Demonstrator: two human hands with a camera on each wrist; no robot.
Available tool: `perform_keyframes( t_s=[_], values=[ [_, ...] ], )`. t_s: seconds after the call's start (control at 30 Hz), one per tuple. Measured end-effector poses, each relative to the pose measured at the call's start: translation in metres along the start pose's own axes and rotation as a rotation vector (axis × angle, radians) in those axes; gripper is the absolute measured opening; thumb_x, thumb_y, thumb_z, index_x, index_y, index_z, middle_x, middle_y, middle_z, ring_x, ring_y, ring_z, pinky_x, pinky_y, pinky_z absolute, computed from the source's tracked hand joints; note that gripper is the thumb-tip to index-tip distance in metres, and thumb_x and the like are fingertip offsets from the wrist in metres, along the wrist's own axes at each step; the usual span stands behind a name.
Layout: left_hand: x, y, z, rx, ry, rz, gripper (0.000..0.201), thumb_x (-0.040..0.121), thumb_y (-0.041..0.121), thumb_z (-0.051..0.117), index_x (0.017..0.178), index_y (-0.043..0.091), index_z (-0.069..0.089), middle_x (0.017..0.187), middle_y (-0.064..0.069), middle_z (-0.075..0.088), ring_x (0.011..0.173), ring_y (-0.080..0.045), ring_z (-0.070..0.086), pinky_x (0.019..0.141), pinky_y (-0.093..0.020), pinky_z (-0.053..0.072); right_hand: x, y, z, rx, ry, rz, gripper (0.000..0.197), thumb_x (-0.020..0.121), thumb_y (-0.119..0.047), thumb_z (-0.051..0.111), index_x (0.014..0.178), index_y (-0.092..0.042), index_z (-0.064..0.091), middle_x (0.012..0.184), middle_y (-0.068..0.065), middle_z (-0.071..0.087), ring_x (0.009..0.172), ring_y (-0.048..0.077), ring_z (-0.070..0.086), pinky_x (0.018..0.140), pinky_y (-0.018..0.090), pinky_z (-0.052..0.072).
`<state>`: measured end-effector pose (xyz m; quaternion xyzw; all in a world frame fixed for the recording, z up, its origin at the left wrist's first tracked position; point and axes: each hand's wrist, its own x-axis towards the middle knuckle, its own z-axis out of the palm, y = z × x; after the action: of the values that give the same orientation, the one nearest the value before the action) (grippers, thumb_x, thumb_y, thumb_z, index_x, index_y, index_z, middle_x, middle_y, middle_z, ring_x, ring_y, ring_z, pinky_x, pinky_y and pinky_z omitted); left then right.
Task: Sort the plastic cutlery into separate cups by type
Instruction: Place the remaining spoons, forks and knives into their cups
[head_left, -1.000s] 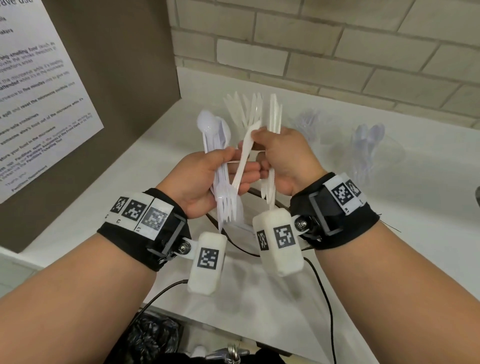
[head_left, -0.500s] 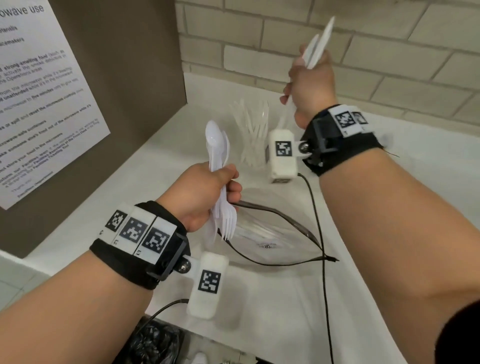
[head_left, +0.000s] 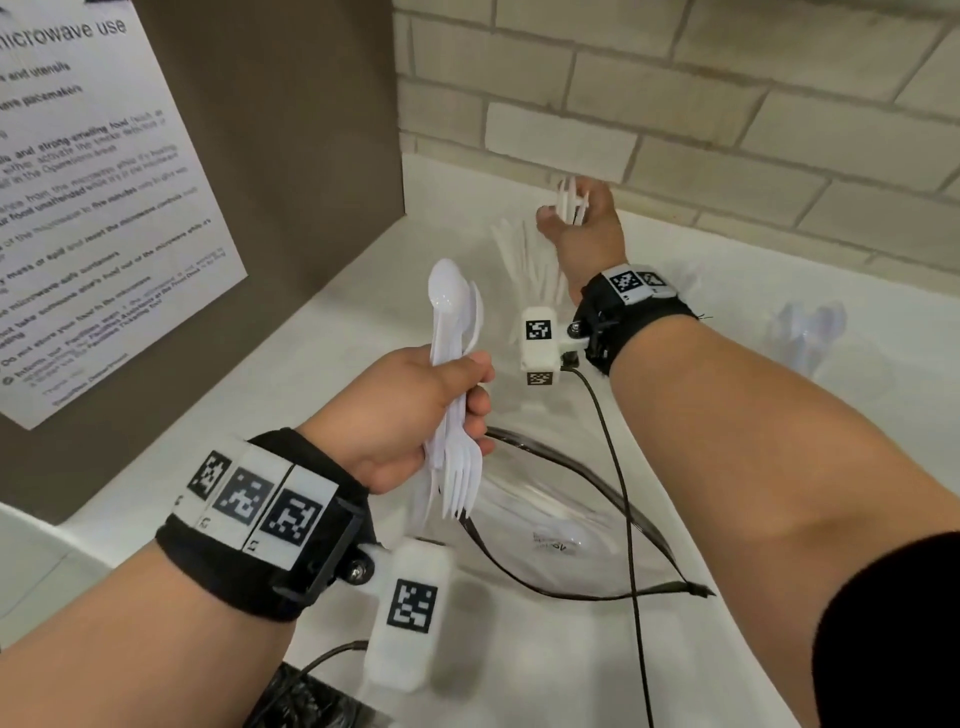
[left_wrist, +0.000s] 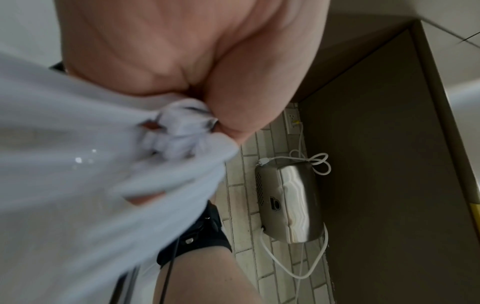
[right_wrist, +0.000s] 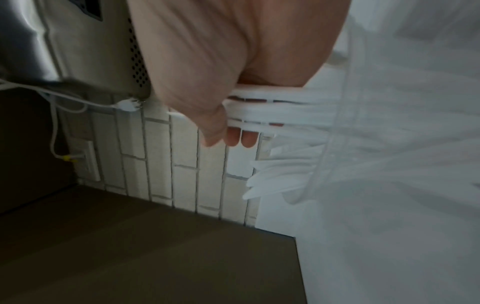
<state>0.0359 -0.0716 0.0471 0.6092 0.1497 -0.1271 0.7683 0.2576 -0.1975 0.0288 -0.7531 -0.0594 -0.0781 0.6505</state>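
My left hand (head_left: 457, 395) grips a mixed bundle of white spoons (head_left: 449, 299) and forks (head_left: 462, 483); the spoon bowls point up and the fork tines down. That bundle (left_wrist: 78, 164) is a white blur against the palm in the left wrist view. My right hand (head_left: 566, 221) holds a few white knives (head_left: 571, 200) by their handles at the back of the counter. It is directly over a clear cup (head_left: 514, 270) that has several knives in it. In the right wrist view the held knives (right_wrist: 280, 109) reach down past the cup rim (right_wrist: 335, 148).
A clear bowl with a black rim (head_left: 519, 499) sits under my left hand, and a black cable (head_left: 623, 493) crosses it. A clear cup of spoons (head_left: 810, 332) stands at the far right. A brown panel with a notice (head_left: 311, 156) closes the left side, and a brick wall (head_left: 675, 104) the back.
My right hand pulled knives out of the left hand's bundle, lifted them high, then lowered them over the knife cup. My left hand stayed put with the spoons and forks.
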Motion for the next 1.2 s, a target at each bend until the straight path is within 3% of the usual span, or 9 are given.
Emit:
perform_keyframes(
  t_s=[0.13, 0.3, 0.4, 0.63, 0.8, 0.9, 1.0, 1.1, 1.2],
  values=[
    [0.003, 0.000, 0.002, -0.015, -0.004, -0.008, 0.016, 0.096, 0.022, 0.055, 0.089, 0.008, 0.059, 0.062, -0.003, 0.053, 0.047, -0.015, 0.049, 0.062, -0.034, 0.053, 0.003, 0.002, -0.006, -0.035, 0.014, 0.035, 0.043, 0.082, -0.014, 0.070, 0.122, -0.019, 0.054, 0.095, -0.007, 0.060, 0.085, 0.005, 0.056, 0.087, 0.021, 0.047],
    [0.006, 0.002, 0.010, -0.044, -0.011, -0.014, 0.016, 0.096, 0.023, 0.055, 0.089, 0.009, 0.058, 0.061, -0.002, 0.053, 0.047, -0.014, 0.049, 0.061, -0.031, 0.057, -0.001, -0.018, -0.017, -0.239, -0.042, 0.009, 0.048, 0.086, -0.014, 0.065, 0.133, -0.015, 0.054, 0.137, 0.001, 0.055, 0.125, 0.012, 0.050, 0.106, 0.024, 0.040],
    [0.007, 0.001, 0.015, -0.073, -0.054, -0.012, 0.016, 0.096, 0.024, 0.055, 0.089, 0.010, 0.057, 0.062, -0.001, 0.052, 0.049, -0.013, 0.049, 0.059, -0.030, 0.055, -0.016, -0.043, -0.031, -0.219, -0.020, -0.012, 0.035, 0.085, -0.012, 0.067, 0.120, -0.013, 0.064, 0.121, 0.001, 0.064, 0.102, 0.007, 0.057, 0.081, 0.010, 0.044],
    [0.012, 0.007, 0.038, -0.201, -0.046, 0.033, 0.015, 0.097, 0.024, 0.054, 0.089, 0.012, 0.054, 0.062, -0.001, 0.048, 0.050, -0.013, 0.046, 0.065, -0.032, 0.049, -0.118, -0.100, -0.075, -0.228, -0.398, -0.055, 0.010, 0.084, -0.010, 0.068, 0.079, -0.018, 0.065, 0.074, 0.000, 0.063, 0.062, 0.012, 0.057, 0.056, 0.026, 0.047],
    [0.019, 0.010, 0.048, -0.296, -0.047, -0.037, 0.016, 0.099, 0.027, 0.050, 0.096, 0.014, 0.058, 0.069, -0.002, 0.046, 0.057, -0.012, 0.044, 0.065, -0.030, 0.044, -0.163, -0.092, -0.093, -0.500, -0.803, -0.215, 0.039, 0.073, 0.004, 0.075, 0.094, -0.028, 0.070, 0.091, -0.008, 0.058, 0.065, -0.001, 0.052, 0.068, 0.012, 0.046],
    [0.025, 0.005, 0.048, -0.412, -0.063, -0.103, 0.012, 0.097, 0.025, 0.053, 0.094, 0.013, 0.056, 0.067, -0.001, 0.043, 0.060, -0.011, 0.045, 0.075, -0.030, 0.047, -0.177, -0.078, -0.092, -0.501, -0.735, -0.283, 0.039, 0.071, -0.006, 0.081, 0.099, -0.030, 0.070, 0.088, -0.010, 0.051, 0.068, -0.002, 0.051, 0.069, 0.013, 0.046],
    [0.027, -0.003, 0.049, -0.428, -0.063, -0.130, 0.035, 0.097, 0.027, 0.053, 0.121, 0.001, 0.051, 0.085, -0.010, 0.052, 0.082, -0.020, 0.053, 0.106, -0.040, 0.040, -0.185, -0.073, -0.092, -0.393, -0.621, -0.317, 0.026, 0.070, -0.013, 0.083, 0.094, -0.020, 0.076, 0.086, -0.005, 0.052, 0.072, 0.016, 0.052, 0.069, 0.023, 0.047],
    [0.025, -0.005, 0.053, -0.456, -0.100, -0.123, 0.042, 0.101, 0.029, 0.044, 0.130, -0.001, 0.051, 0.107, -0.013, 0.060, 0.093, -0.023, 0.064, 0.082, -0.041, 0.058, -0.191, -0.078, -0.096, -0.269, -0.550, -0.421, 0.014, 0.074, -0.017, 0.076, 0.088, -0.017, 0.076, 0.091, 0.002, 0.064, 0.086, 0.025, 0.062, 0.075, 0.037, 0.052],
    [0.026, -0.006, 0.052, -0.500, -0.002, -0.118, 0.021, 0.099, 0.028, 0.049, 0.095, 0.011, 0.058, 0.074, -0.005, 0.056, 0.052, -0.014, 0.054, 0.053, -0.029, 0.052, -0.193, -0.088, -0.098, 0.025, -0.476, -0.454, 0.008, 0.088, -0.005, 0.062, 0.089, -0.012, 0.060, 0.087, 0.010, 0.066, 0.090, 0.022, 0.070, 0.076, 0.035, 0.053]
  ],
)
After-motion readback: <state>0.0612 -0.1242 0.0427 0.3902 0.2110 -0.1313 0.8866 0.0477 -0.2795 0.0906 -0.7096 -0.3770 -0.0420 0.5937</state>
